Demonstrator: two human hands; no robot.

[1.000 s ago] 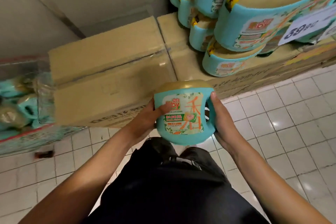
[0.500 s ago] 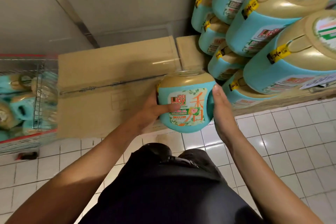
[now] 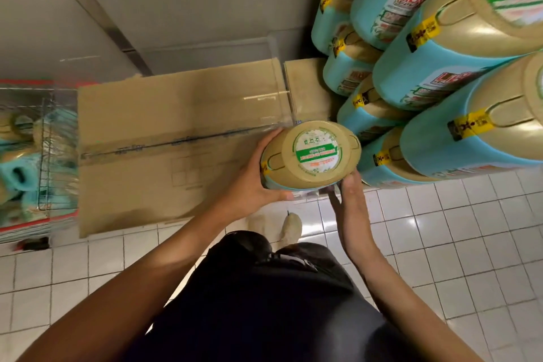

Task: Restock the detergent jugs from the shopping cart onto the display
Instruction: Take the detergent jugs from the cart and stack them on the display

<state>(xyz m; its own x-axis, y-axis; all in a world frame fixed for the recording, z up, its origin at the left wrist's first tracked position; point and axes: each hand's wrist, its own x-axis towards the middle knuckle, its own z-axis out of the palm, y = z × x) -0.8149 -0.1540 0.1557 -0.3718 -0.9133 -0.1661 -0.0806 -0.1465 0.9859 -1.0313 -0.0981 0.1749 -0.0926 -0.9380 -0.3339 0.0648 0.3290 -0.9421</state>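
Wrapped round the jug (image 3: 311,156), the left hand (image 3: 249,188) grips its nine o'clock side; the right hand (image 3: 354,209) presses flat at four. It hangs just beside the stack (image 3: 411,73) at two o'clock. Likely heavy, slick: support underneath.

The jug (image 3: 310,156) sits between the left grip (image 3: 249,185) and right grip (image 3: 352,209), over the near right part of 2 boxes (image 3: 176,138) lying side by side on the floor (image 3: 440,244). The stack (image 3: 440,67) stands just right of it. The cart (image 3: 44,153) stands left of the boxes.
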